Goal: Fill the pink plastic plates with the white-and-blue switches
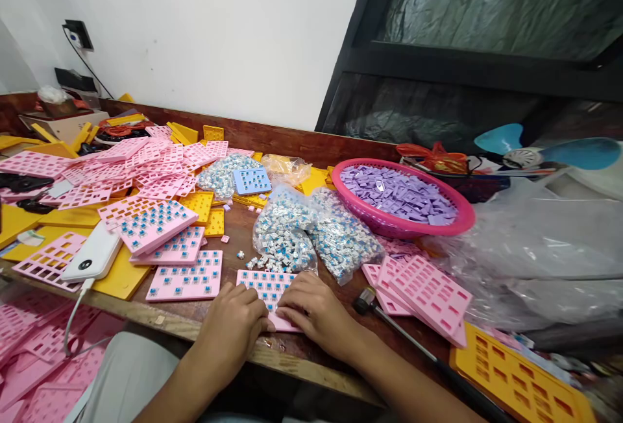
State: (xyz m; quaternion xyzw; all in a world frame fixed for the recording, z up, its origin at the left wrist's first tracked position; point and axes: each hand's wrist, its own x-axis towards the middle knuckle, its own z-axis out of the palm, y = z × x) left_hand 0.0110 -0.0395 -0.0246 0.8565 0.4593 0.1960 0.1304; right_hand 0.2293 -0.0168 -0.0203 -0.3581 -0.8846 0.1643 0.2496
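Note:
A pink keyboard plate set with blue and clear key switches lies at the table's front edge, between my hands. My left hand is closed over its left side, fingers curled and thumb near the front edge. Bent over the right side, my right hand covers that end with its fingers and thumb on the plate; anything small under the fingertips is hidden. Loose key switches lie just behind, spilling from a clear bag of switches. To the left rests another filled pink plate.
A second bag of switches stands beside a pink basket of purple keycaps. A hammer-like tool and stacked pink plates lie right. A white power bank, yellow pieces and a heap of pink plates fill the left.

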